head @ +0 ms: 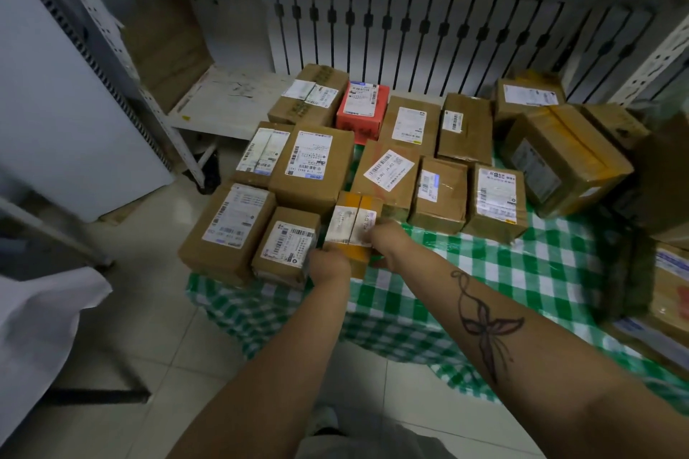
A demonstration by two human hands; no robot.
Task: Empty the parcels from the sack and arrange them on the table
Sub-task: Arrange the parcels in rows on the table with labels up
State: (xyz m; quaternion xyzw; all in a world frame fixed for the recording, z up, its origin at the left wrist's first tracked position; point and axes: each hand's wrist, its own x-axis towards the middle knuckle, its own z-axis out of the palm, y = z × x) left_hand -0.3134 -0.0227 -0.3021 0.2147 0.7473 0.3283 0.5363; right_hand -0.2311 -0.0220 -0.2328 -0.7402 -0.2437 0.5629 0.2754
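**Two hands gripping one small parcel at the table's near edge**

Both your hands are clasping a small parcel (352, 231) wrapped in orange-yellow tape with a white label across its top. Your left hand (328, 265) is holding its near left corner, and your right hand (386, 240) is gripping its right side, fingers curled against the cardboard. The parcel is sitting at the front of the table (484, 291), which is wearing a green-and-white checked cloth, and it is touching a labelled brown box (287, 246) on its left. Behind it, brown cartons are lying in rows, labels up, with one red box (361, 110) standing out near the back by the white radiator (428, 30). A larger tape-wrapped carton (563, 156) is resting tilted at the right. Whether the sack is showing in this view, you cannot tell.
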